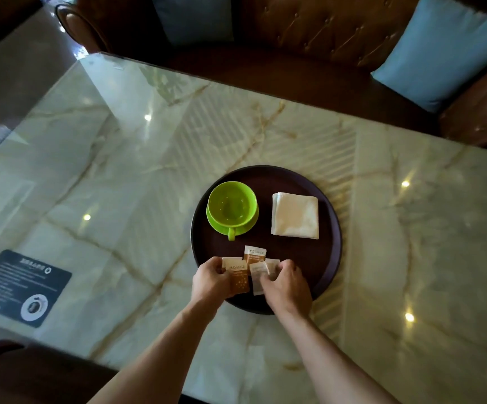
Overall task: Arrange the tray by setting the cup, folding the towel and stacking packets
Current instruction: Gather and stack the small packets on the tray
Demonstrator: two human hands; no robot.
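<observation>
Round dark tray (pixel 328 217) on marble table (pixel 119 170). Green cup (pixel 232 204) on saucer (pixel 246 225), tray's left half, handle toward person. Folded towel (pixel 294 215) flat on tray's right half, apart from cup. Packets (pixel 249 268) bunched at tray's near edge, overlapping. Left hand (pixel 211 279) fingers clamped on brown-white packet (pixel 237 277); right hand (pixel 287 284) fingers pinching white packet (pixel 257 277). One packet (pixel 254 253) lies btwn hands, just past them. Dark card (pixel 22 287) on table, far left.
</observation>
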